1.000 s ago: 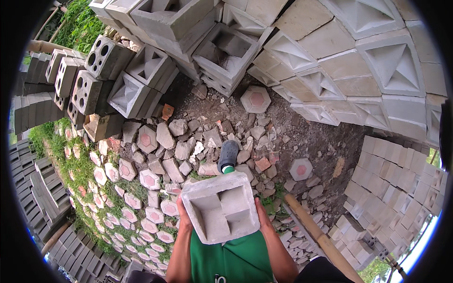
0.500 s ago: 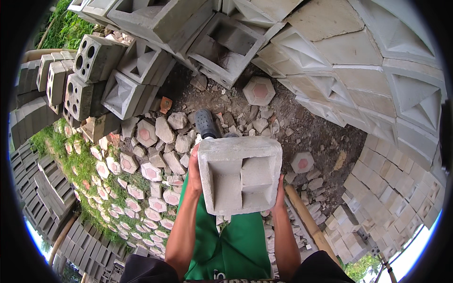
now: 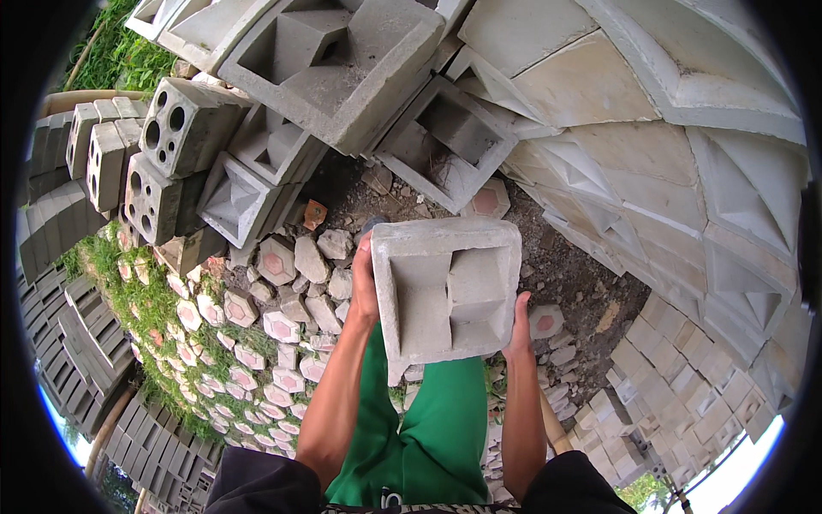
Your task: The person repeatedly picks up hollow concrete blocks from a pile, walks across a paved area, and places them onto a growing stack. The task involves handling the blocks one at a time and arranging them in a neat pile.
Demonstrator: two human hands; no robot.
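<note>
Between my two hands I hold a square grey concrete ventilation block (image 3: 417, 295), its recessed face turned up toward me. My left hand (image 3: 365, 278) grips its left side, with the fingers partly hidden behind the block. On the opposite side, my right hand (image 3: 519, 327) presses against the lower right edge, thumb pointing up and the other fingers out of sight. The block is in front of my green trousers (image 3: 445, 420) and covers most of my shoe. Just beyond it sits another hollow concrete block (image 3: 445, 141) of the stack.
A tall stack of pale concrete blocks (image 3: 616, 188) curves along the right. Blocks with round holes (image 3: 175, 128) are piled at the left. Broken stones (image 3: 312, 259) and hexagonal pavers (image 3: 278, 259) cover the uneven ground. A bamboo pole (image 3: 555, 424) lies beside my right forearm.
Both hands have raised the ventilation block slightly farther from me and to the right. The stacks ahead appear closer and larger. My shoe is now mostly hidden behind the block.
</note>
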